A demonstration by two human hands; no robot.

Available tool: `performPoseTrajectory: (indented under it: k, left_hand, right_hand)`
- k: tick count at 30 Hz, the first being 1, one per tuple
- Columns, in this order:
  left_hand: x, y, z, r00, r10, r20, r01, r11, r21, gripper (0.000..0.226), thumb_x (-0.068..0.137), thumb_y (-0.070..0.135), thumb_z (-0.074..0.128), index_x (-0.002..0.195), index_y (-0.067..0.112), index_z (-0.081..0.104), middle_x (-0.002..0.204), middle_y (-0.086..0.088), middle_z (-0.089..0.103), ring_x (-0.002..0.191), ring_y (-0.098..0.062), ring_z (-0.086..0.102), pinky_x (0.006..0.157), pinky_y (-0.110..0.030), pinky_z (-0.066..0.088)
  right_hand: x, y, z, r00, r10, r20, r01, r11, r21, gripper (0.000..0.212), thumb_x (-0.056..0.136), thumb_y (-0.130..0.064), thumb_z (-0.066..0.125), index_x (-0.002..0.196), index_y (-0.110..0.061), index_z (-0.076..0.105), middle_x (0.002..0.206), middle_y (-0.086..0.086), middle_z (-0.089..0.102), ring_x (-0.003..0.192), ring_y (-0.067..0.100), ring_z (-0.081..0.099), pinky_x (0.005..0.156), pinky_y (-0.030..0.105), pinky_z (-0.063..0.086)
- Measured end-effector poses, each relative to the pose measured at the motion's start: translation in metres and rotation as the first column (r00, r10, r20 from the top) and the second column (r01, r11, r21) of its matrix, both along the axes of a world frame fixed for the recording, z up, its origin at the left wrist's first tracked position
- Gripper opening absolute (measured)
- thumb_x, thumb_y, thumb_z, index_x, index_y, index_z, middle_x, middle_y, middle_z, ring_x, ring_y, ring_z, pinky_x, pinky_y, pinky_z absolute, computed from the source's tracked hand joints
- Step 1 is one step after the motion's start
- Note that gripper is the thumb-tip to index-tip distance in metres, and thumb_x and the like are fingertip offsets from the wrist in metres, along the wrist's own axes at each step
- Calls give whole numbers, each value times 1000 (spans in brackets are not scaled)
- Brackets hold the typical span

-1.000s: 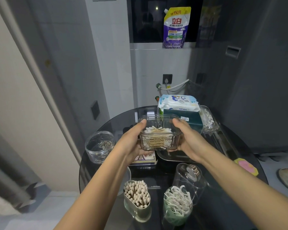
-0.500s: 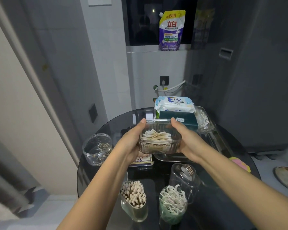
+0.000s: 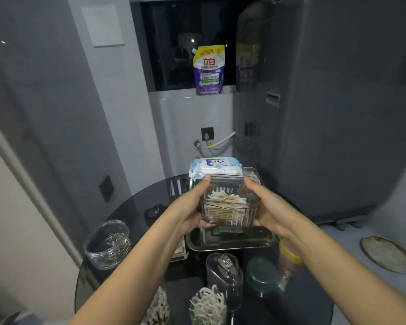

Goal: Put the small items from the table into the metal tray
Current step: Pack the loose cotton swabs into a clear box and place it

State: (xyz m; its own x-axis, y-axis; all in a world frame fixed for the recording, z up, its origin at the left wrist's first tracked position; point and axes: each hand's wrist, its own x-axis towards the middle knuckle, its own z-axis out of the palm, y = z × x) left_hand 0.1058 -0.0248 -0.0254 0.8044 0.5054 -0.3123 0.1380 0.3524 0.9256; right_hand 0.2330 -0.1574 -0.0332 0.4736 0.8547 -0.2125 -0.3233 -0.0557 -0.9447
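Note:
A clear ribbed box of cotton swabs (image 3: 229,206) hangs above the near end of the metal tray (image 3: 230,242). My left hand (image 3: 192,205) grips its left side and my right hand (image 3: 265,207) grips its right side. The tray stands in the middle of the round dark glass table (image 3: 136,207). At the tray's far end a white wipes pack (image 3: 215,166) lies on top of another item that the box hides.
On the table around the tray stand a clear jar of metal clips (image 3: 107,245), a clear tumbler with nail clippers (image 3: 224,270), cups of swabs (image 3: 157,308) and floss picks (image 3: 208,306), a green lid (image 3: 260,275) and a yellow-capped bottle (image 3: 290,256). A wall stands left.
Both hands have carried the swab box farther from me, over the tray's near end. The view has dropped and moved closer to the table.

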Motion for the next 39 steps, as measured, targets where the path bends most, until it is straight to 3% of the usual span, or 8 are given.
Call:
performPoseTrajectory:
  k: [7,12,16,21,25,29,32,39]
  left_hand:
    - [49,-6,6,999,-46,25,47,998,-31,50,85,54,55,115,16,63,103,-8,74,98,-27,69,88,-45,54]
    - [103,-3,23,991,-40,-130,66,977,203,48,91,58,42,94,16,66,89,-4,74,89,-22,67,85,-39,55]
    - [150,12,14,969,38,-245,113,812,573,47,94,50,39,89,13,66,90,-4,68,83,-19,64,78,-32,47]
    - [185,34,-10,941,-30,-337,314,445,838,25,93,29,51,101,16,71,102,-2,70,95,-19,63,89,-31,48]
    - [211,52,-17,844,-132,-521,537,210,817,28,89,22,60,116,24,67,124,-1,63,107,-18,59,100,-31,43]
    - [233,66,-18,727,-197,-657,679,68,731,36,80,17,72,115,23,67,110,1,63,94,-13,55,87,-22,39]
    - [243,69,-14,677,-200,-708,726,29,687,35,76,19,76,110,21,70,93,7,58,89,-11,54,84,-23,38]
    - [265,80,-15,613,-247,-750,772,-13,635,30,77,13,73,106,22,72,101,8,68,96,-11,61,87,-24,43]
  right_hand:
    - [43,-23,8,991,-77,107,95,981,-171,33,83,-46,56,100,-19,66,86,4,66,75,17,61,63,30,51]
    - [80,-34,3,962,-225,155,256,939,-230,38,73,-53,60,92,-20,69,67,-2,59,54,10,50,46,22,37]
    - [102,-40,-3,908,-347,235,399,887,-232,35,83,-52,53,89,-20,65,69,-1,66,64,15,58,53,24,43]
    - [120,-43,-21,866,-397,305,477,839,-261,45,84,-56,47,98,-17,66,82,8,60,76,22,56,67,31,43]
    - [129,-39,-35,840,-422,340,510,828,-232,48,84,-56,50,101,-14,67,87,6,63,83,22,60,74,34,48]
    - [135,-33,-44,841,-412,351,505,831,-233,48,75,-64,53,93,-22,68,95,4,70,88,23,64,71,33,50]
    - [141,-32,-47,839,-420,346,507,834,-217,50,74,-64,54,94,-20,69,86,3,69,76,19,62,70,33,49]
    - [148,-38,-51,838,-437,328,516,829,-216,48,74,-65,54,94,-23,67,88,11,69,77,24,63,73,36,50]
